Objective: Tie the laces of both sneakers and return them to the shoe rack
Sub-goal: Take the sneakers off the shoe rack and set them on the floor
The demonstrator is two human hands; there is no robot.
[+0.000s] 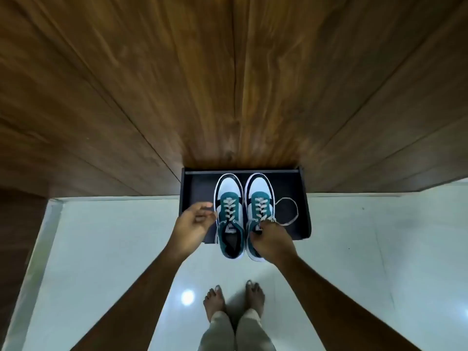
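Two green, white and black sneakers stand side by side, toes pointing away, on a dark pull-out shoe rack tray (197, 188). The left sneaker (229, 211) has cream laces. The right sneaker (259, 198) has a loose lace (288, 211) looping out to its right over the tray. My right hand (272, 243) covers the heel and tongue of the right sneaker, fingers closed at the lace there. My left hand (192, 224) hovers just left of the left sneaker, fingers curled and apart; I cannot tell whether it pinches a lace end.
A wooden cabinet front (228, 84) rises above the tray. White glossy floor tiles (101, 249) lie in front. My bare feet (234, 297) stand just behind the sneakers. A dark wooden panel (20, 236) runs along the left edge.
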